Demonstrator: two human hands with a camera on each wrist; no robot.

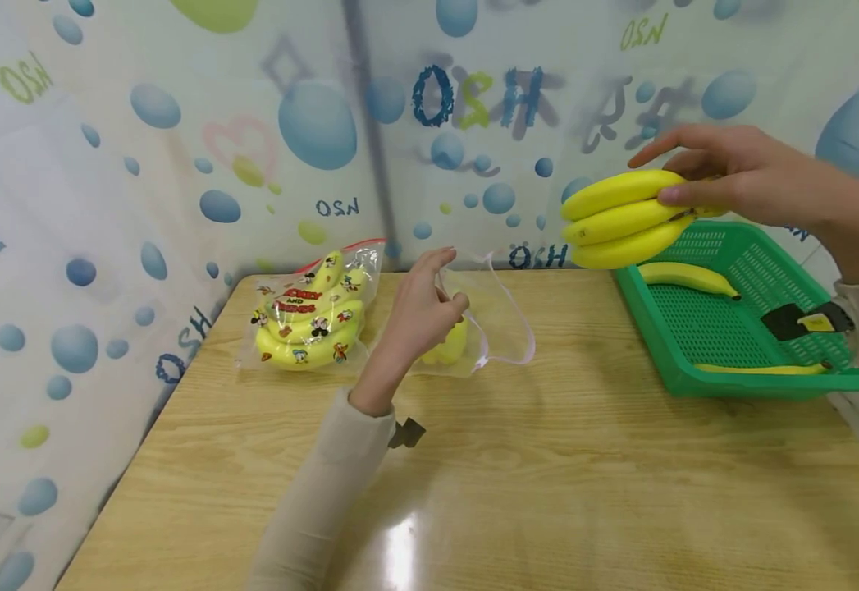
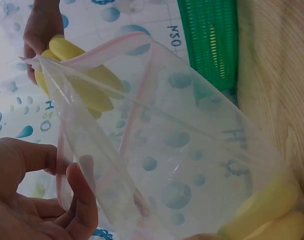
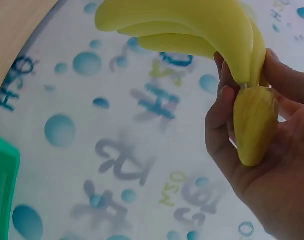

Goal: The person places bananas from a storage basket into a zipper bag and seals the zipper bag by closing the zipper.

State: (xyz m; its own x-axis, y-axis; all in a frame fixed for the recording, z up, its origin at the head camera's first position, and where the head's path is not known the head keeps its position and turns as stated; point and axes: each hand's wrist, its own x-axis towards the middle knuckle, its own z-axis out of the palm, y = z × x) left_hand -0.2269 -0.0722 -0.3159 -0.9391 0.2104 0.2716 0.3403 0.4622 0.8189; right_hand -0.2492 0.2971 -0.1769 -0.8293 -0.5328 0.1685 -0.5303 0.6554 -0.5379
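Note:
My right hand (image 1: 761, 176) grips a bunch of yellow toy bananas (image 1: 621, 217) by its stem, up in the air above the green basket's near-left side. In the right wrist view, the thumb and fingers close round the stubby stem (image 3: 255, 127). Lower and to the left, my left hand (image 1: 423, 308) pinches the rim of a clear zip bag (image 1: 506, 324). That bag gapes toward the right in the left wrist view, with yellow bananas (image 2: 272, 212) at its bottom. Part of the bag is hidden behind the left hand in the head view.
Left of my left hand, a printed clear bag (image 1: 309, 316) with a red top strip lies filled with bananas. The green basket (image 1: 651, 336) at the right holds a banana (image 1: 687, 277) and another banana (image 1: 761, 369). A patterned curtain (image 1: 429, 164) hangs behind the wooden table (image 1: 547, 476).

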